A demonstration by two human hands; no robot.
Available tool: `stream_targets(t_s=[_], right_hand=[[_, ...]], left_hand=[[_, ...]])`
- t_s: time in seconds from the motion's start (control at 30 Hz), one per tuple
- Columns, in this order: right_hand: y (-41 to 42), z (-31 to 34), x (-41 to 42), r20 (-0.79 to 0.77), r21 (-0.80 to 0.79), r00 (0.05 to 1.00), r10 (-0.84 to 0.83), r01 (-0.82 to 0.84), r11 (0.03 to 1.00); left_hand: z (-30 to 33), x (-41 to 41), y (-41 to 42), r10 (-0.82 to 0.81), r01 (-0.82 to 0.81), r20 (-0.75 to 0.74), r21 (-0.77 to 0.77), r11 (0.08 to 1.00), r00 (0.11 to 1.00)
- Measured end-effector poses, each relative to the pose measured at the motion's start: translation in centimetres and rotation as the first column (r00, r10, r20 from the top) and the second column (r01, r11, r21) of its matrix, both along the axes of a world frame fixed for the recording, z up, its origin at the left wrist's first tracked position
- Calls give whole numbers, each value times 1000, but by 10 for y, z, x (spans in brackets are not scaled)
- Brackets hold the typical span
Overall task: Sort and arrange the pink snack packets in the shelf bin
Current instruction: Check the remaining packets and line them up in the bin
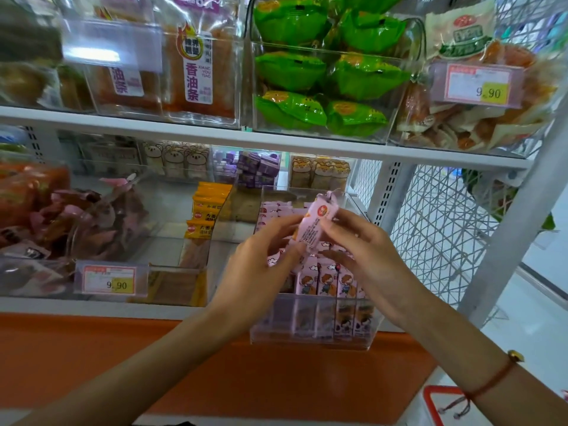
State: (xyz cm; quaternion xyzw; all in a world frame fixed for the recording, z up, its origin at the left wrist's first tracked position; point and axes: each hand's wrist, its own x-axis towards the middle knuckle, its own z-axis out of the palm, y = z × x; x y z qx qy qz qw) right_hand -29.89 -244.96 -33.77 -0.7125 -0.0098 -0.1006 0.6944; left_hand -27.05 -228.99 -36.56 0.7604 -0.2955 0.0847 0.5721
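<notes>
Both hands — left hand [261, 259], right hand [362, 256] — pinch one pink packet [313, 226] above the bin [310, 336]; careless insertion could topple the upright front row [325, 282].

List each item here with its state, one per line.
Left hand: pinching the held packet.
Right hand: pinching the held packet.
Held pink packet: lifted above the bin, tilted.
Clear bin: partly filled, front row upright.
Yellow packets: stacked in the neighbouring bin.
</notes>
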Motion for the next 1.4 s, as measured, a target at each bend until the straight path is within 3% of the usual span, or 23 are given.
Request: stream_targets(t_s=[0.23, 0.37, 0.53, 0.7, 0.77, 0.9, 1.03, 1.1, 1.17, 1.23, 1.4], right_hand=[[1, -3, 2, 98, -85, 974, -206, 214, 973], [4, -4, -1, 155, -130, 964, -214, 235, 963], [-2, 2, -2, 101, -95, 994, -47, 57, 994], [-8, 6, -7, 221, -227, 963, 156, -104, 968], [-9, 7, -8, 281, -237, 941, 190, -124, 964], [-10, 7, -9, 303, -253, 936, 181, -104, 962], [-11, 9, -8, 259, -175, 963, 76, -31, 984], [-11, 10, -7, 175, -128, 984, 28, -6, 992], [-10, 9, -5, 49, -90, 999, 3, 2, 996], [-9, 8, -4, -67, -33, 998, 16, -18, 999], [-10, 6, -2, -158, 22, 987, 9, -6, 1000]], left_hand=[[3, 0, 2, 52, -52, -2, 2, 999, 999], [5, 0, 2, 28, -28, -5, 29, 999, 1000], [6, 2, 4, -30, 30, -34, 1, 1000, 999], [10, 7, 12, -3, 12, 158, -57, 998, 987], [11, 10, 15, 8, 5, 228, -54, 999, 974], [14, 11, 16, -30, 41, 225, -45, 998, 974], [22, 5, 14, -113, 116, 54, -63, 991, 992], [23, 1, 11, -161, 146, -141, -112, 983, 977], [24, -2, 7, -214, 165, -377, -158, 974, 901], [24, -3, 5, -222, 164, -520, -155, 974, 825], [21, 0, 3, -217, 176, -599, -128, 976, 771]])
